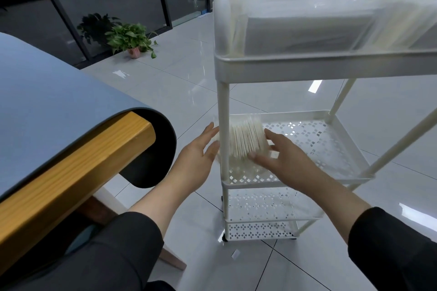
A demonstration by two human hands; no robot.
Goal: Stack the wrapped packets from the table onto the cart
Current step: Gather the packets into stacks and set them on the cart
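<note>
wrapped packets (pixel 246 138), thin, white, upright bundle, middle cart (pixel 331 116) shelf

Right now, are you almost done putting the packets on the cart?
Partly. The cart's top shelf already holds rows of packets. Both hands, left and right, are pressing a bundle upright on the middle shelf, which is mostly bare. The table shows no packets in view, so I can't tell what's left.

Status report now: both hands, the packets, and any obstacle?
Left hand and right hand open, pressing packet bundle from both sides. Bundle on cart's middle shelf. Cart post crosses bundle.
</note>
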